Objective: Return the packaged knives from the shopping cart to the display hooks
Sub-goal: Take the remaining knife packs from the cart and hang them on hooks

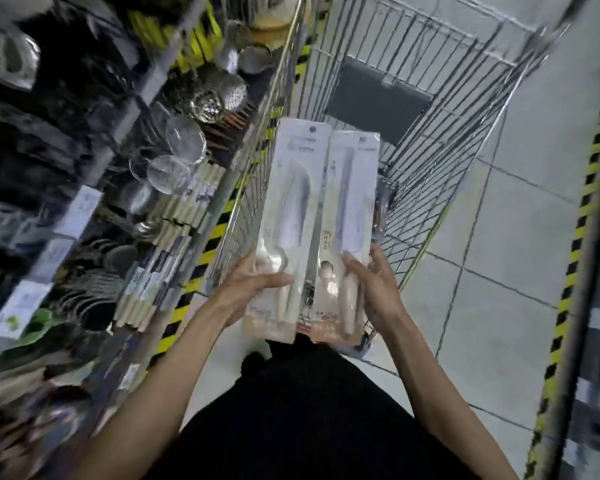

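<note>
I have one pack in each of the hands, both held over the near end of the shopping cart (447, 140). The left hand (253, 289) pinches the left knife pack (288, 209) at its handle end, with the thumb across the front and the fingers behind. The right hand (374, 285) grips the right knife pack (352, 202) the same way, low down. The two packs stand side by side and nearly touch, with their far ends pointing away from me. The left pack's hang hole (311, 130) is at the far end.

The shelving (174, 64) runs along the left, crowded with glass lids (184, 140) and strainers. It is so blurred that I cannot pick out the display hooks. A dark flat panel (378, 98) lies at the far end of the cart.

My worry is the grip. Each long, glossy pack is held only at its near end, so the far end can swing and lever out of the pinch. A slip would drop a pack into the cart or onto the floor (499, 237).

With both hands full, I have no spare fingers to steady a card while threading its small hole onto a hook. A miss could bend the card or tear the hole.

Swinging left with both packs also risks clipping the cart's wire wall or knocking the lids on the shelf.
</note>
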